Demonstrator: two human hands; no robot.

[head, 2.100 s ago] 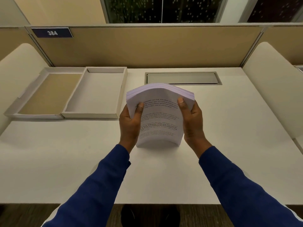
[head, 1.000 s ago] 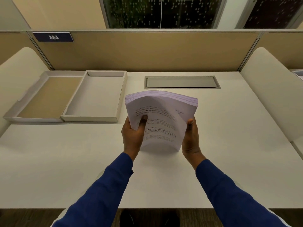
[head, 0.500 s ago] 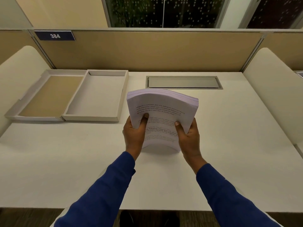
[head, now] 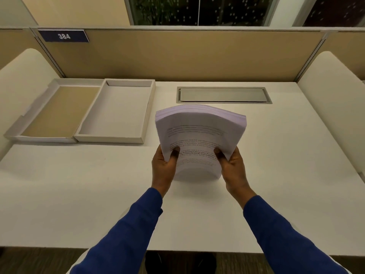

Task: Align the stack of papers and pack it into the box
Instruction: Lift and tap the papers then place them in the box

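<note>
Both hands have slid lower on the stack of papers (head: 199,135); left hand (head: 165,167) and right hand (head: 233,167) grip it upright on the desk (head: 79,194), box (head: 116,113) off left, nearer the left hand.

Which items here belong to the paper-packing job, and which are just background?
Job:
- stack of papers, held by left hand and right hand
- open box
- its lid

Background:
- desk cable hatch
- number sign 384
- partition panel
</note>
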